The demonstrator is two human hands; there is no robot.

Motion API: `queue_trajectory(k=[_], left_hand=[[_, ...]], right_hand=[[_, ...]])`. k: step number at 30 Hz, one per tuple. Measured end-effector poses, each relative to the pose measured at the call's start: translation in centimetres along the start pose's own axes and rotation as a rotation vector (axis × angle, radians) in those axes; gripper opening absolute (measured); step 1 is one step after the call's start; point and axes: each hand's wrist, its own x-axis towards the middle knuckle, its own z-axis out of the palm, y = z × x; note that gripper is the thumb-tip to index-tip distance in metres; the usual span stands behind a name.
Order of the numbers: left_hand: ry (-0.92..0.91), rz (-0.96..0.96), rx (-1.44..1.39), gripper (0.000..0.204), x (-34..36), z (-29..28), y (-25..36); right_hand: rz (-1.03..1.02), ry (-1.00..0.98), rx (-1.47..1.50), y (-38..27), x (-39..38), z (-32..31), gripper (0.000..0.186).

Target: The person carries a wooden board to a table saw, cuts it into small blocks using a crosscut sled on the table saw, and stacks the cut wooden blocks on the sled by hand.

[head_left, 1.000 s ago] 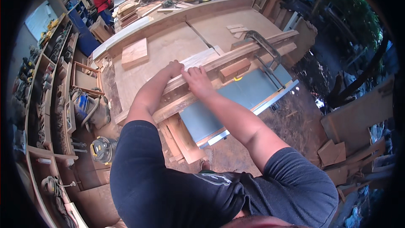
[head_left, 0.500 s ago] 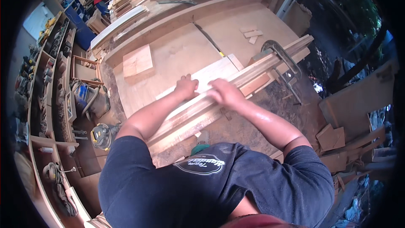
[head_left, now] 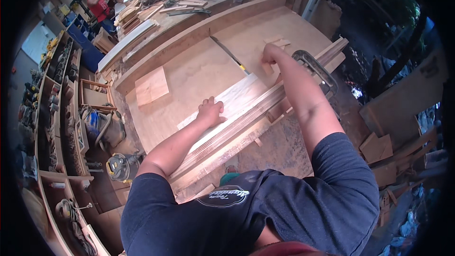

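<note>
My left hand [head_left: 210, 113] lies on a long pale board [head_left: 239, 96], fingers bent over its far edge and thumb apart on the top face. The board rests on the bench top beside a stack of long wooden strips [head_left: 227, 124] along the near edge. My right arm reaches over these strips. Its hand [head_left: 270, 55] is closed, with a small wood strip [head_left: 268, 69] below the fingers; the fingertips are partly hidden. Another small wood piece [head_left: 283, 42] lies just beyond that hand. A dark metal clamp [head_left: 327, 79] grips the strips at the right, partly behind my forearm.
A square wooden block [head_left: 151, 86] sits on the bench at left. A handsaw [head_left: 230, 55] lies near the board's far end. A raised rail [head_left: 199, 31] borders the bench's far side. Beyond it, a person in red stands by a cluttered table. A power tool [head_left: 121, 167] stands at lower left.
My right hand has left the strips near the left hand and reached far right to the small wood pieces, one of which has shifted. My left hand stays on the board.
</note>
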Motion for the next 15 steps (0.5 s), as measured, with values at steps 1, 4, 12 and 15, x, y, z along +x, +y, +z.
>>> queue_trajectory(k=[1,4,12,15], left_hand=[[0.011,0.008,-0.006,0.037,0.2,0.0,0.2],[0.020,0.037,-0.015,0.038,1.6,0.1,2.2],[0.236,0.054,-0.094,0.047,1.5,2.5,0.7],[0.168,0.102,-0.326,0.048,1.5,0.8,-0.8]], right_hand=[[-0.033,0.116,0.044,0.8,-0.3,-1.9,0.040],[-0.118,0.393,-0.107,3.5,-2.1,-4.9,0.042],[-1.050,0.403,0.070,-4.4,-26.6,13.6,0.071],[-1.049,0.441,-0.053,-4.1,-27.8,17.2,0.079]])
